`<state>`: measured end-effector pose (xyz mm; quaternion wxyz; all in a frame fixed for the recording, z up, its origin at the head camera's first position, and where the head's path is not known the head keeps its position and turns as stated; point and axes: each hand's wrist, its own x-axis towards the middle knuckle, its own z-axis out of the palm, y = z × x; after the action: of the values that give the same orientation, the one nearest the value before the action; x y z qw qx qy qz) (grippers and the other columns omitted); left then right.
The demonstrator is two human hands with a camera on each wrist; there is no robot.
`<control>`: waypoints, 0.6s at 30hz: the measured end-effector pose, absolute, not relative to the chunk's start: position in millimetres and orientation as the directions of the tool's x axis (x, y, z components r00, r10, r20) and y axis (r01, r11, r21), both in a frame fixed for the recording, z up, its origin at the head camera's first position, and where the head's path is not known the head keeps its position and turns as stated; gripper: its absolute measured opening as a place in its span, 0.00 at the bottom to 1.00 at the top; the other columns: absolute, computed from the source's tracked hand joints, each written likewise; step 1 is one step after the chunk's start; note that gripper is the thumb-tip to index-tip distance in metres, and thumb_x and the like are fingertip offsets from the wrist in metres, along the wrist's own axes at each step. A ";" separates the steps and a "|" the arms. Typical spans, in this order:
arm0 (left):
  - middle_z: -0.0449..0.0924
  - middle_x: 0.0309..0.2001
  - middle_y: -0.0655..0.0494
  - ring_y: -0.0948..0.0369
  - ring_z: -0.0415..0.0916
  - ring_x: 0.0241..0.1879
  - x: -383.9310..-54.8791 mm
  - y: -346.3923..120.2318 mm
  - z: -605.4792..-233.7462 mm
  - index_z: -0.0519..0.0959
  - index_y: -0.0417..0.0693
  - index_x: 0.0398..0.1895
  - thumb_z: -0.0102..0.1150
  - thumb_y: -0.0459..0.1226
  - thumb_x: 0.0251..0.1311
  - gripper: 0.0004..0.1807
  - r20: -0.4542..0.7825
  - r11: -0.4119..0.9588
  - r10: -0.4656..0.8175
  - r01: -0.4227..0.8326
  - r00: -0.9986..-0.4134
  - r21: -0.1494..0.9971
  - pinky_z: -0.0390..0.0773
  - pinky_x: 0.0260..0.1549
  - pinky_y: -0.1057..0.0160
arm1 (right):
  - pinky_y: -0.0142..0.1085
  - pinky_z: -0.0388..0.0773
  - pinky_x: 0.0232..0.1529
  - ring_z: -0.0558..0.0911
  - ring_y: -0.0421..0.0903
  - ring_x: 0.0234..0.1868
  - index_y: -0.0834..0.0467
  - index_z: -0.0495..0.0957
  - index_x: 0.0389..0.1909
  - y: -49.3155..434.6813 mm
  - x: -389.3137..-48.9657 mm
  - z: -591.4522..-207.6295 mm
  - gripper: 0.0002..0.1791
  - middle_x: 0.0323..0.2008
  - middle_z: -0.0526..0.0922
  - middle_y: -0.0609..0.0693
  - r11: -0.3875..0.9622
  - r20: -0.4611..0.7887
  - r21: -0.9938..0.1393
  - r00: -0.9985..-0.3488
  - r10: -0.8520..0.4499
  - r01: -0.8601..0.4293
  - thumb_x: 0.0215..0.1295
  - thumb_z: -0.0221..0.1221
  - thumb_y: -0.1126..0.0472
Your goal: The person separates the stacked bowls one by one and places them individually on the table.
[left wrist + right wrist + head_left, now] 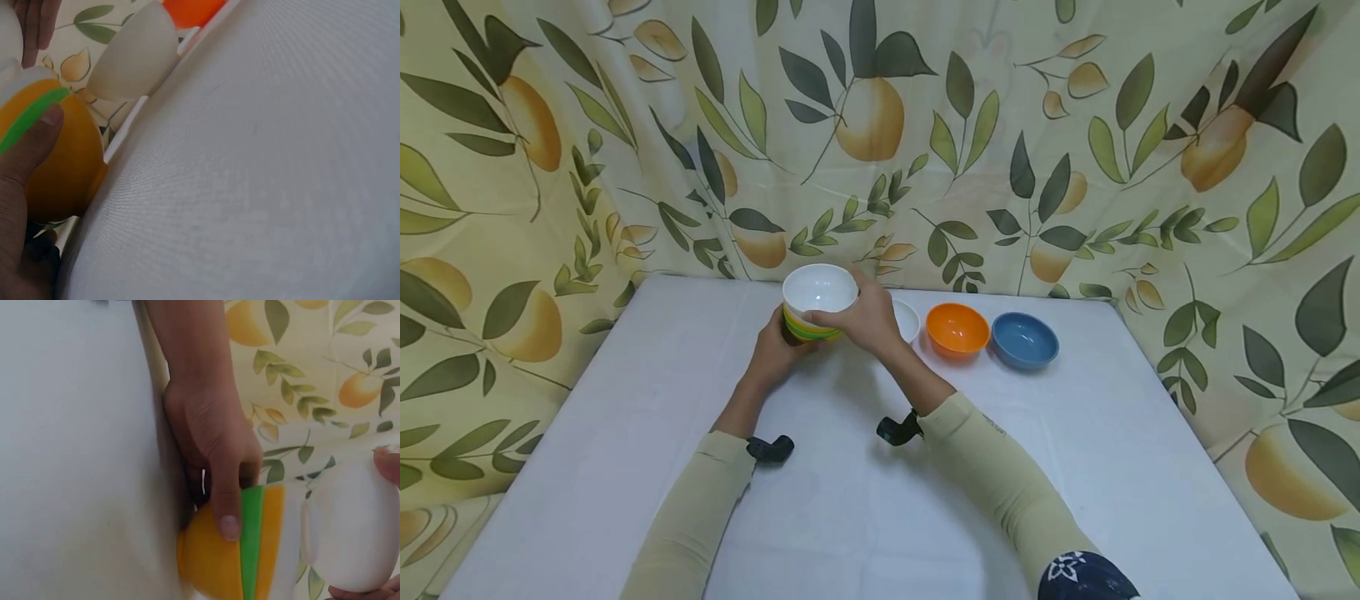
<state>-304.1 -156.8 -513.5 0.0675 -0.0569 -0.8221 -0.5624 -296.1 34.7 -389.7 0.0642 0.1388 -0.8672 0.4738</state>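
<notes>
My left hand (pixel 772 350) grips a nested stack of bowls low on its side, thumb against the outer yellow bowl (pixel 209 553). A green bowl (pixel 252 540), a second yellow bowl (pixel 272 537) and a white rim (pixel 291 540) show above it in the right wrist view. Over the stack's mouth, my right hand (pixel 868 315) holds another white bowl (pixel 820 287), its thumb and fingers on opposite sides. A narrow gap separates that bowl's foot from the stack's rim in the right wrist view.
On the white-covered table (pixel 820 500), a white bowl (pixel 907 320) stands partly hidden behind my right hand. An orange bowl (pixel 957 330) and a blue bowl (pixel 1025 340) continue the row to the right. A fruit-patterned curtain (pixel 970 167) hangs behind the table's back edge.
</notes>
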 end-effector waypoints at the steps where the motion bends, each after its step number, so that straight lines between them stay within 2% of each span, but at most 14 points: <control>1: 0.62 0.78 0.47 0.47 0.58 0.78 -304.1 -156.9 -513.5 0.54 0.50 0.84 0.80 0.45 0.57 0.56 0.174 0.360 0.018 0.169 -0.985 0.918 0.55 0.77 0.41 | 0.48 0.83 0.57 0.80 0.53 0.57 0.64 0.69 0.74 35.2 -294.6 -388.8 0.56 0.61 0.82 0.57 0.512 0.240 -0.805 -0.954 -0.179 -0.298 0.49 0.81 0.42; 8: 0.61 0.79 0.46 0.47 0.56 0.79 -302.4 -157.5 -515.0 0.54 0.49 0.84 0.81 0.44 0.56 0.57 0.175 0.345 0.027 0.174 -0.984 0.923 0.53 0.78 0.41 | 0.48 0.83 0.56 0.80 0.52 0.55 0.62 0.73 0.70 38.3 -285.6 -386.5 0.50 0.58 0.83 0.55 0.498 0.235 -0.813 -0.952 -0.195 -0.302 0.50 0.81 0.43; 18: 0.60 0.79 0.45 0.46 0.56 0.78 -305.1 -157.8 -513.7 0.53 0.49 0.84 0.80 0.42 0.57 0.57 0.171 0.371 0.021 0.167 -0.985 0.914 0.55 0.77 0.41 | 0.47 0.83 0.57 0.80 0.53 0.58 0.63 0.71 0.72 42.9 -274.3 -384.6 0.52 0.60 0.82 0.56 0.481 0.242 -0.819 -0.949 -0.203 -0.312 0.50 0.81 0.44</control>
<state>-305.1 -157.8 -513.7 0.0653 -0.0570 -0.8253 -0.5580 -274.3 42.9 -384.6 0.0558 0.1499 -0.8588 0.4868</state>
